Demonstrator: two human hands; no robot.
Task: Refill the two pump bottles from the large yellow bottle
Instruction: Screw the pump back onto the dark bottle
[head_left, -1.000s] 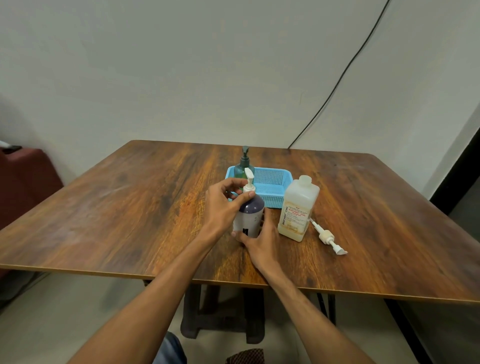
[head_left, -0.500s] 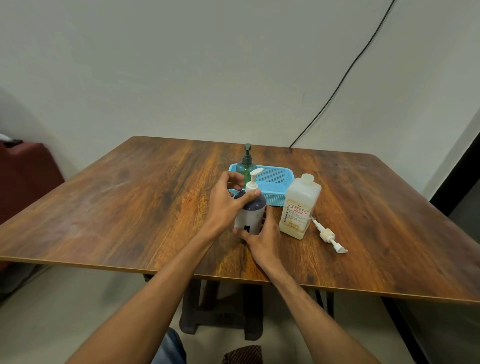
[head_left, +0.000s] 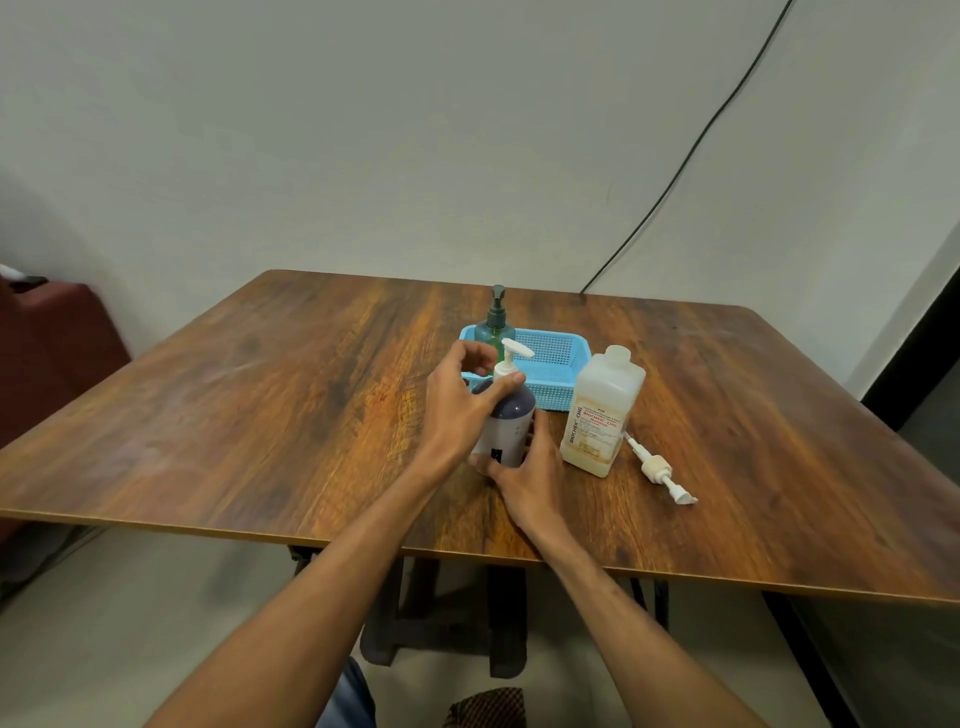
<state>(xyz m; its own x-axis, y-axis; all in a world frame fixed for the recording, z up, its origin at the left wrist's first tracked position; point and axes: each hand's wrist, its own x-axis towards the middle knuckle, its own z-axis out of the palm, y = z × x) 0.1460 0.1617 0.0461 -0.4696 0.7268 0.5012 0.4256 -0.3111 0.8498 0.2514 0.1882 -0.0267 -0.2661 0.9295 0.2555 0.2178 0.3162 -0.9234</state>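
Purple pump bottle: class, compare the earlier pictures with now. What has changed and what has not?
The white pump head has turned, its nozzle swinging to the right, twisted by the left hand gripping its collar. The right hand still holds the purple bottle low down. The yellow bottle, loose pump, green bottle and blue basket are unmoved.

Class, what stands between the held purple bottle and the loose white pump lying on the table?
The large yellow bottle, upright, stands between the purple bottle and the loose pump, as the head view shows.
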